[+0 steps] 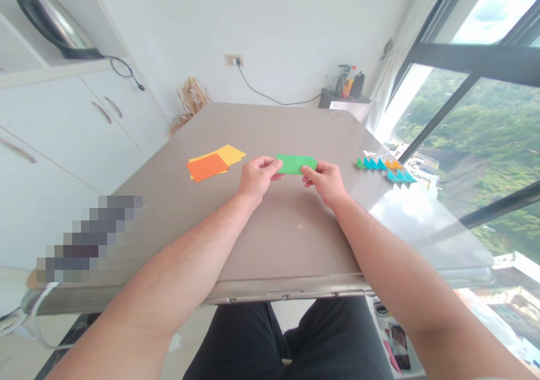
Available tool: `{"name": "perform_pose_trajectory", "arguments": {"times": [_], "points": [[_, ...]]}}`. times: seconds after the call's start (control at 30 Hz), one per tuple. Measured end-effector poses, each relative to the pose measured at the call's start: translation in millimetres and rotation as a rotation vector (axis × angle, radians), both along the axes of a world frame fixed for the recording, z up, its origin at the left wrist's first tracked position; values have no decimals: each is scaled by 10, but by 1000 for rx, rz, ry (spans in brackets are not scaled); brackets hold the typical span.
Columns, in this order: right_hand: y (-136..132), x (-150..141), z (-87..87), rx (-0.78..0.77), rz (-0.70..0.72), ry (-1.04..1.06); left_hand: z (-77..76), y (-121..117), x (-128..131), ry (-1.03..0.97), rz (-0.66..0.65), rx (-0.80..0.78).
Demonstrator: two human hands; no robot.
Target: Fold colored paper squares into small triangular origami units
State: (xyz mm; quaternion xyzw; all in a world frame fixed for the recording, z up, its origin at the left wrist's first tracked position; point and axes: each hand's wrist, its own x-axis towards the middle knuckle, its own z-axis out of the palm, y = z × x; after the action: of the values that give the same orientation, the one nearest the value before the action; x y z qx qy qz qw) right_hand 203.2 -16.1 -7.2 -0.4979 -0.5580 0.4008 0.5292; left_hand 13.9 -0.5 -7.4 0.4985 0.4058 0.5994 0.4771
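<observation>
A green sheet of paper (291, 164), shaped as a flat, wide rectangle that looks folded, is held up between both hands over the table. My left hand (258, 179) pinches its left end, thumb on the near face. Its right end is gripped by my right hand (327, 180), with the thumb pressed on the front and fingers behind. To the left of my left hand lie orange paper (207, 167) and yellow paper (230, 154), overlapping in a loose pile. Folded paper boats (373, 164) in green, blue and orange stand in rows at the right.
The brown table (270, 250) spans the view, its near edge before my legs. A blurred-out dark object (90, 236) lies at its left edge. Beyond are a window (485, 116), a small cabinet (348, 107) with bottles, and a kettle (59, 23) on a shelf.
</observation>
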Motion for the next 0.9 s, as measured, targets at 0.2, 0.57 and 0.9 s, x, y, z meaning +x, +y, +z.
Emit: {"name": "perform_pose_trajectory", "arguments": {"times": [0.2, 0.57, 0.9], "points": [[-1, 0, 1, -1, 3, -3, 10, -4, -1, 3, -2, 0], [-5, 3, 8, 2, 6, -4, 22, -14, 11, 9, 16, -8], [-1, 1, 0, 7, 4, -4, 16, -13, 2, 11, 2, -3]]}}
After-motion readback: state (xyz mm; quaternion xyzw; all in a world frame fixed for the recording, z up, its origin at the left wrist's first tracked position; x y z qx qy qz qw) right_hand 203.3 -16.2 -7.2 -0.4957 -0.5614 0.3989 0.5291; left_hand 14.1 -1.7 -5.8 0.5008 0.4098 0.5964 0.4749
